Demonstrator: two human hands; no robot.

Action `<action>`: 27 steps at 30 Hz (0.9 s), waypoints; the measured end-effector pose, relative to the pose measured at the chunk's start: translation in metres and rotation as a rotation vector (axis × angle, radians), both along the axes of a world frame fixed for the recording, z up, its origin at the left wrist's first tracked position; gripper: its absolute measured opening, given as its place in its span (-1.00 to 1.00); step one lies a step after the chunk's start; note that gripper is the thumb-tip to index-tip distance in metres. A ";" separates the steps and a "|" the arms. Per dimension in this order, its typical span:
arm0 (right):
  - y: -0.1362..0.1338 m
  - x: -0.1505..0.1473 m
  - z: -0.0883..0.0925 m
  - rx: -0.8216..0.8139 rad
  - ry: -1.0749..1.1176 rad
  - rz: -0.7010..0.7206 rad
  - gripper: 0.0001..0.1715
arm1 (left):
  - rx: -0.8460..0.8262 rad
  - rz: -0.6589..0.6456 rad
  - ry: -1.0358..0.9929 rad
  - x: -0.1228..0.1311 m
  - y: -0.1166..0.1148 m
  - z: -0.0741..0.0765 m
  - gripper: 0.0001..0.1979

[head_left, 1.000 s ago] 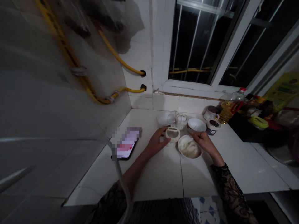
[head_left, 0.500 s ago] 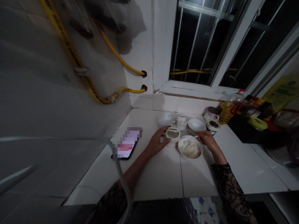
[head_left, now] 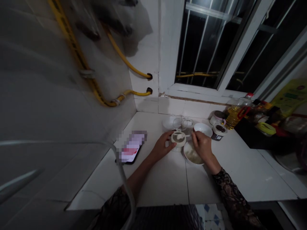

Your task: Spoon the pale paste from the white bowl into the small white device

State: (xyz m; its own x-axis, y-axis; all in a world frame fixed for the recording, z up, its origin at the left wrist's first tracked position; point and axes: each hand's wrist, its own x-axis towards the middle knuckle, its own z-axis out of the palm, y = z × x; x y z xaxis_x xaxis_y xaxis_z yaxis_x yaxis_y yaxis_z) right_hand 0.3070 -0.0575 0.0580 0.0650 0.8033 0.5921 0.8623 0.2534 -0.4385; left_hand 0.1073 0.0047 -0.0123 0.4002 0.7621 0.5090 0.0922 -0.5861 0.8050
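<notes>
My left hand (head_left: 163,147) grips the side of a round white plastic press mould (head_left: 177,143), which stands on the white tiled counter (head_left: 158,179). A small lump of white paste (head_left: 179,136) sits in the mould's opening. My right hand (head_left: 203,145) is right beside the mould, its fingers closed on a thin white spoon (head_left: 187,136) whose tip reaches the mould. Below that hand is a white bowl (head_left: 192,156) of pale dough-like paste, partly hidden by my wrist.
Behind the mould are a white dish (head_left: 168,123), a glass (head_left: 186,122) and a white bowl (head_left: 203,129). Small jars (head_left: 218,131) and a cooking oil bottle (head_left: 233,116) stand to the right. A phone (head_left: 130,147) lies left. Yellow hoses (head_left: 129,92) run along the wall.
My right hand has moved left and up from the paste bowl to the mould, bringing the spoon with it. A white lump now shows in the mould. My left hand stays in place.
</notes>
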 end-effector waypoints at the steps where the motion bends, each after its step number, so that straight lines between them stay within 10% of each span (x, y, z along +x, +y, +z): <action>1: -0.001 -0.003 0.000 -0.012 -0.115 0.041 -0.48 | 0.000 -0.002 0.003 0.000 0.000 0.001 -0.50; 13: -0.012 0.063 0.008 -0.136 -0.203 -0.059 -0.37 | -0.005 0.004 0.012 0.000 0.000 -0.002 -0.51; 19: -0.012 0.049 -0.001 -0.265 -0.518 -0.086 -0.50 | -0.012 -0.002 0.016 -0.001 -0.001 0.000 -0.51; 27: -0.011 0.045 -0.003 -0.322 -0.366 0.084 -0.52 | 0.000 0.006 0.012 -0.001 0.000 -0.003 -0.50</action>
